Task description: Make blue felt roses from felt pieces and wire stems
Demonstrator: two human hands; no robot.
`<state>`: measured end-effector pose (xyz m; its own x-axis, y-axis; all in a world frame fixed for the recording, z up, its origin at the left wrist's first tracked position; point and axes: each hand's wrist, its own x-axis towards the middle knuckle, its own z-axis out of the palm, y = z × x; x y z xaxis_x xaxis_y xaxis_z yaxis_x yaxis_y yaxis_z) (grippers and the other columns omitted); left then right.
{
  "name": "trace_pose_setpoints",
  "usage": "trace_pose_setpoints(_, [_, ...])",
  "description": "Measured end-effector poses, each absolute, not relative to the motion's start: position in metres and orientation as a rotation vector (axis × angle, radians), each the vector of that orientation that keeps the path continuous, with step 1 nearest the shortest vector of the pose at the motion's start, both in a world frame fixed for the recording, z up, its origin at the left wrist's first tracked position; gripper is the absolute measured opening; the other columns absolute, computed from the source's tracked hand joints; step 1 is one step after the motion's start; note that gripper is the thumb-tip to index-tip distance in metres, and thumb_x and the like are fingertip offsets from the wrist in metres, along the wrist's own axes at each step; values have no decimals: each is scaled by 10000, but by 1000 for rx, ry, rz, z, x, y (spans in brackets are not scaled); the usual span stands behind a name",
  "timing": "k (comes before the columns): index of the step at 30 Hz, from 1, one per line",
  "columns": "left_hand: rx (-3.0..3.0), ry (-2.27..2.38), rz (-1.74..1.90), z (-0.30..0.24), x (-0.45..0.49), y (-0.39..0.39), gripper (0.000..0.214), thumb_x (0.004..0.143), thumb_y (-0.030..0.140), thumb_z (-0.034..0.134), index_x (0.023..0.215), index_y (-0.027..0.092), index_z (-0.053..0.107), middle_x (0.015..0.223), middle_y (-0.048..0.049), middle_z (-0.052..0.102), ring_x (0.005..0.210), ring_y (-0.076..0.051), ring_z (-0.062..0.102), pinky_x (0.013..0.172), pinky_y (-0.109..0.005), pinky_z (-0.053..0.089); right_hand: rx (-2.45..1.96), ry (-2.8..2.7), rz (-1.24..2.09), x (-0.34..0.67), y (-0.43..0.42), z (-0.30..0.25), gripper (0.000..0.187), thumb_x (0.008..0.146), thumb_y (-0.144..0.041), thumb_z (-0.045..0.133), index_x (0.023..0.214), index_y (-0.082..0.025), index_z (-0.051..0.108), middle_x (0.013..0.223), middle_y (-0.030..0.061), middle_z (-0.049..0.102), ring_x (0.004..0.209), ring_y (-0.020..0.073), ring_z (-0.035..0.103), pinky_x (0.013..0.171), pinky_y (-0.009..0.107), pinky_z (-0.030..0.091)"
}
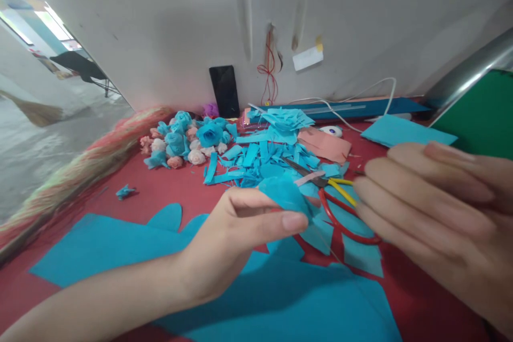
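Note:
My left hand (248,230) pinches a blue paper flower (284,192) between thumb and fingers, above the middle of the table. A thin thread (326,246) runs down to the right from beneath it. On the right, my right hand (436,208) is raised, blurred, with its fingers curled together; what they hold, if anything, is hidden. Behind the hands lie scissors (328,192) with red and yellow handles, partly covered by my right fingers. Cut pale-blue paper pieces (363,256) are under and beside the scissors. Large blue paper sheets (304,299) spread below my left arm.
Finished blue, pink and white paper flowers (176,141) are heaped at the back left. Blue paper scraps (248,157) pile mid-table, near folded pink paper (324,144). A phone (224,91) leans on the wall. A white cable (340,115) crosses the back right.

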<state>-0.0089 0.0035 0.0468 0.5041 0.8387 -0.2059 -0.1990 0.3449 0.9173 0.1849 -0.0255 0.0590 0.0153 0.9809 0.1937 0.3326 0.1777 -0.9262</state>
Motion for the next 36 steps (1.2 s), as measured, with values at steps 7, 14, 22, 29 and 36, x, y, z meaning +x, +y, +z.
trace_pose_setpoints(7, [1007,774,770,47,-10,2,316,533,387,769,409,184,559,451,39,339,496,-86,287,536,-261,289,-1164,-1311,1374,168,-27,70,356,773,-525,537,606,-223,449,428,-72,203,364,67,132,312,205,142])
trace_pose_setpoints(14, [980,744,768,49,-10,3,256,552,338,767,447,179,597,497,40,427,529,-89,342,545,-245,305,-1354,-1720,1361,163,-32,67,291,792,-404,466,576,-211,431,467,-47,247,412,91,213,350,206,153])
trace_pose_setpoints(22, [975,584,740,48,-10,2,176,623,349,728,731,211,704,680,31,579,651,-98,494,601,-203,404,-1185,-1675,1185,154,-36,68,292,823,-244,420,542,-184,367,511,-36,334,466,94,289,432,176,291])
trace_pose_setpoints(29, [1013,410,807,48,-9,2,59,715,237,670,759,221,706,734,41,612,800,-85,554,724,-137,448,-1398,-1749,1033,148,-50,80,274,870,-193,398,597,-192,376,558,-36,347,525,113,297,502,185,311])
trace_pose_setpoints(36, [1017,385,791,46,-10,4,91,707,262,673,779,212,694,771,22,613,822,-108,557,741,-180,461,-1411,-1722,969,148,-52,77,267,875,-226,477,610,-208,445,576,-61,420,547,90,374,535,157,324])
